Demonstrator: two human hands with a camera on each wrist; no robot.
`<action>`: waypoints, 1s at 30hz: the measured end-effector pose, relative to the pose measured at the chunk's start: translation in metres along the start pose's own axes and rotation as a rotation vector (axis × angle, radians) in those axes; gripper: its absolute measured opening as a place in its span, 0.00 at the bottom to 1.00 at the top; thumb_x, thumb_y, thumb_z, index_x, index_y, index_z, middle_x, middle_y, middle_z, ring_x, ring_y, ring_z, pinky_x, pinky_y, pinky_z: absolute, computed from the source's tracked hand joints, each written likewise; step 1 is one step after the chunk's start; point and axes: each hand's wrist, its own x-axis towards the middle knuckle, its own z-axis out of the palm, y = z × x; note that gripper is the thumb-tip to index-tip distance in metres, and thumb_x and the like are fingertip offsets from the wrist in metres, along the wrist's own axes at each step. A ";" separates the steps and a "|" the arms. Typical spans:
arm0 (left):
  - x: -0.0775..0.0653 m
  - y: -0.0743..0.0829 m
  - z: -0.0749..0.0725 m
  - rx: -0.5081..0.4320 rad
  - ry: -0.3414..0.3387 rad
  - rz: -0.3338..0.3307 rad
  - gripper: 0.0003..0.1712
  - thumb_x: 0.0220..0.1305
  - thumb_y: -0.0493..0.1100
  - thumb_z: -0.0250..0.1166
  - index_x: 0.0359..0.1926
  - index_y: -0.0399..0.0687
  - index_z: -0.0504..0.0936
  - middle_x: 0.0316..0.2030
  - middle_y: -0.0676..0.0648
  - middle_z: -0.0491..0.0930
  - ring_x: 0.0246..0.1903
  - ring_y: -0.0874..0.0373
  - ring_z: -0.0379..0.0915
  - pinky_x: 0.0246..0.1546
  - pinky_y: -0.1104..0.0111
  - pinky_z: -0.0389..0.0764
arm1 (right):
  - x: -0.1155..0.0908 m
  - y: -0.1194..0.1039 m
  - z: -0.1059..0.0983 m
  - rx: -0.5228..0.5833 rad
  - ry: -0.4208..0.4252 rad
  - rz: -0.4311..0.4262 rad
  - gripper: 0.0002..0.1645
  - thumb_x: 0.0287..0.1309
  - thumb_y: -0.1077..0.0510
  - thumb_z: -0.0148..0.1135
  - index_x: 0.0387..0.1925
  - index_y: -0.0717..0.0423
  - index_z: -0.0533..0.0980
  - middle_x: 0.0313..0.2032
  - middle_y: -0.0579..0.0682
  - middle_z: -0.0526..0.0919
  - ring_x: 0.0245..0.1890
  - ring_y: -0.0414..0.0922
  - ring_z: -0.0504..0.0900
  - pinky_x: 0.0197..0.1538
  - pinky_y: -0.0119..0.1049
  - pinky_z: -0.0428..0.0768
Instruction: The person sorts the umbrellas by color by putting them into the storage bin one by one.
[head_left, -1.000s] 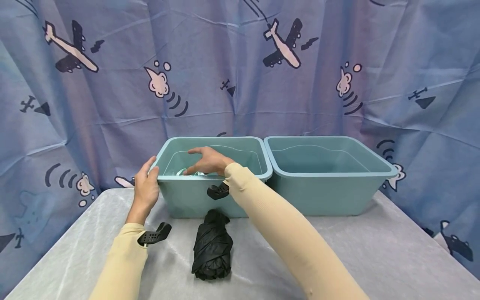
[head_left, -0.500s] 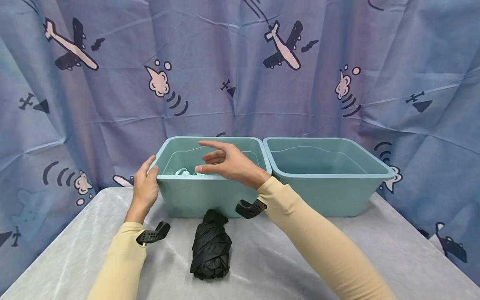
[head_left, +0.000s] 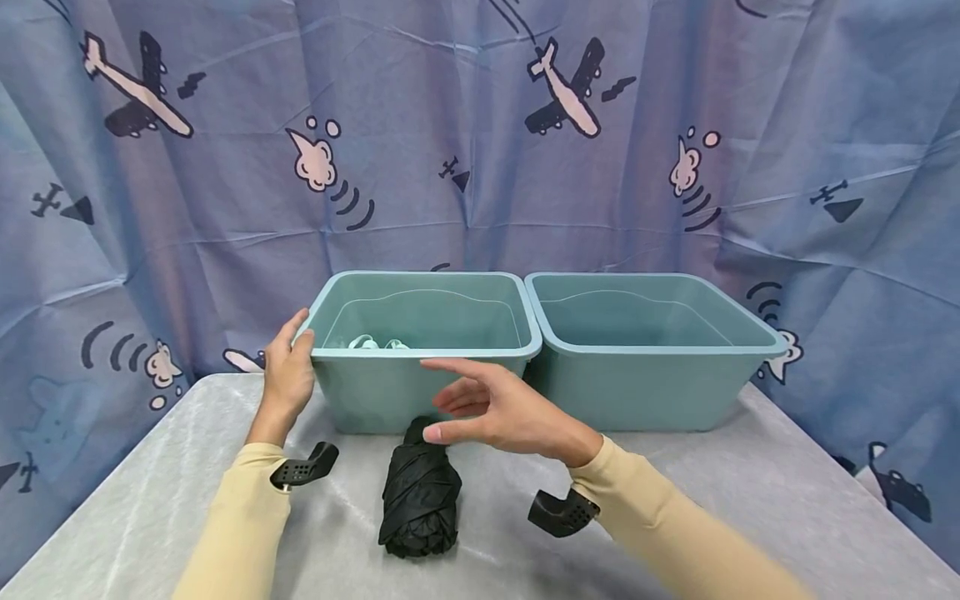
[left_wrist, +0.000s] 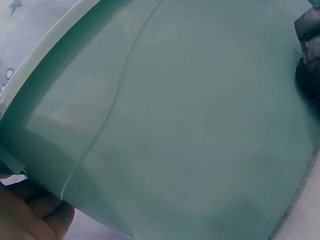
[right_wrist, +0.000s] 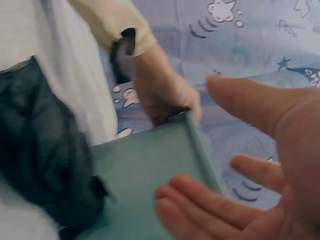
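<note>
A folded black umbrella (head_left: 420, 500) lies on the table in front of the left green bin (head_left: 426, 353); it looks large and blurred in the right wrist view. My right hand (head_left: 510, 412) is over the table at the umbrella's far end, fingers spread and thumb apart, holding nothing. My left hand (head_left: 287, 379) grips the left bin by its left rim. In the left wrist view its curled fingers (left_wrist: 37, 207) show at the bin's edge. White items (head_left: 365, 342) show inside that bin, mostly hidden behind its front wall.
A second green bin (head_left: 667, 350) stands against the left one on its right side. Both stand on a table with a pale grey cloth (head_left: 675, 517). Behind them hangs a blue-purple curtain (head_left: 480, 217) printed with planes.
My right hand has come up out of the left bin and back toward the umbrella, its fingers spread and holding nothing. My left hand has stayed on the rim.
</note>
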 end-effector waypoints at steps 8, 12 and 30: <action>0.000 0.000 -0.001 0.006 0.004 -0.006 0.30 0.77 0.40 0.44 0.75 0.34 0.61 0.74 0.33 0.59 0.73 0.42 0.53 0.74 0.53 0.55 | -0.007 0.039 0.020 -0.124 -0.059 0.188 0.48 0.54 0.44 0.77 0.74 0.42 0.66 0.47 0.53 0.83 0.46 0.42 0.83 0.50 0.37 0.81; 0.000 -0.001 0.000 0.004 0.000 -0.003 0.30 0.77 0.40 0.44 0.76 0.34 0.61 0.74 0.33 0.59 0.73 0.41 0.53 0.73 0.52 0.55 | -0.003 0.051 0.030 -0.121 -0.075 0.232 0.50 0.54 0.42 0.76 0.75 0.37 0.65 0.51 0.51 0.80 0.48 0.42 0.81 0.49 0.39 0.81; 0.001 0.000 0.000 0.006 0.003 0.006 0.30 0.77 0.39 0.44 0.75 0.33 0.61 0.73 0.32 0.59 0.73 0.42 0.53 0.73 0.53 0.55 | 0.028 0.050 0.063 -0.494 -0.129 0.313 0.52 0.51 0.25 0.69 0.75 0.29 0.63 0.69 0.45 0.71 0.68 0.50 0.70 0.61 0.48 0.75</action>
